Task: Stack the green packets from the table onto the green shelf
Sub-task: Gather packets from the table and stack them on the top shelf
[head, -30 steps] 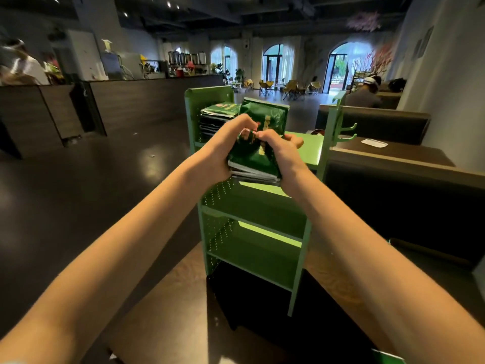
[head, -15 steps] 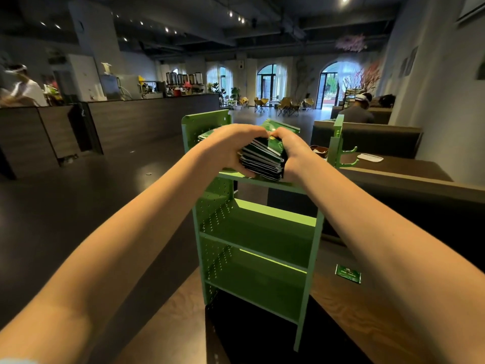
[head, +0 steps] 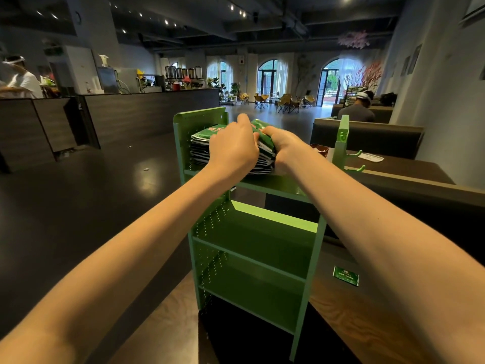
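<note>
A green metal shelf (head: 252, 232) stands on the wooden table in front of me. On its top level lies a stack of green packets (head: 202, 143) against the left side panel. My left hand (head: 232, 151) and my right hand (head: 284, 147) both grip a bundle of green packets (head: 265, 156) resting on the top level, right beside that stack. The hands cover most of the bundle. One more green packet (head: 345, 275) lies flat on the table to the right of the shelf.
The shelf's two lower levels (head: 252, 282) hold nothing. A dark mat (head: 249, 337) lies under the shelf. A bench back (head: 393, 190) runs along the table's far right side. Beyond it sits a person (head: 358, 111); a counter (head: 147, 111) is at far left.
Both hands have carried the bundle of packets forward and down onto the top level, beside the stack. The view has tilted up slightly.
</note>
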`<state>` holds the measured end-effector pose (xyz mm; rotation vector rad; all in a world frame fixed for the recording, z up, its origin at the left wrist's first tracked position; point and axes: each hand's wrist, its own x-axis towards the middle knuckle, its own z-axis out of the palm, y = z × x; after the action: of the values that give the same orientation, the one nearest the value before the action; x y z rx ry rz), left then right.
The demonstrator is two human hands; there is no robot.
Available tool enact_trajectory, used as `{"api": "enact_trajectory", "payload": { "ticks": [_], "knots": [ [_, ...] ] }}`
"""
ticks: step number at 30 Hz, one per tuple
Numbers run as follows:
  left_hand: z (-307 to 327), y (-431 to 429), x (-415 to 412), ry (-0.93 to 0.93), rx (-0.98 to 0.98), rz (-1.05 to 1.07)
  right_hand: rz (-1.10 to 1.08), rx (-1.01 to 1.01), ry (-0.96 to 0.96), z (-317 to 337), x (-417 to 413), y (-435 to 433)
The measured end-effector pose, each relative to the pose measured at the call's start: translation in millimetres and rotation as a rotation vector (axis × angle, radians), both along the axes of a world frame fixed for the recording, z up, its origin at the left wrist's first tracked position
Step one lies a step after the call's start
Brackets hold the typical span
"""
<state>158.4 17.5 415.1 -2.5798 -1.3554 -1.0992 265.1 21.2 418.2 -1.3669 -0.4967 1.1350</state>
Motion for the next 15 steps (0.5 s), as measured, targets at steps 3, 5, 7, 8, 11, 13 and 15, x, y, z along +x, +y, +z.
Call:
{"api": "enact_trajectory", "payload": {
  "ticks": [3, 5, 7, 8, 11, 13, 15],
  "knots": [
    [-1.2, 8.4, 0.4, 0.083, 0.037, 0.083, -0.010, 0.010, -0.040, -2.5, -6.4, 13.5],
    [-3.7, 11.3, -0.3, 0.131, 0.049, 0.092, 0.003, -0.002, -0.085, -2.0, -8.5, 19.3],
    [-6.8, 12.2, 0.6, 0.154, 0.063, 0.079, -0.024, 0.004, -0.142, -2.1, -6.8, 26.6],
    [-8.5, 13.5, 1.4, 0.149, 0.057, 0.065, -0.042, 0.006, -0.167, -3.7, -5.8, 30.3],
    [-14.2, 18.5, 2.8, 0.105, 0.036, 0.035, -0.030, 0.025, -0.160, -8.0, -5.7, 33.1],
    [-16.3, 19.8, 2.5, 0.106, 0.029, 0.055, -0.005, 0.066, -0.079, -7.5, -8.4, 31.1],
    [-19.1, 19.4, 2.0, 0.115, 0.033, 0.112, 0.005, 0.098, -0.038, -8.0, -11.0, 28.5]
  ]
}}
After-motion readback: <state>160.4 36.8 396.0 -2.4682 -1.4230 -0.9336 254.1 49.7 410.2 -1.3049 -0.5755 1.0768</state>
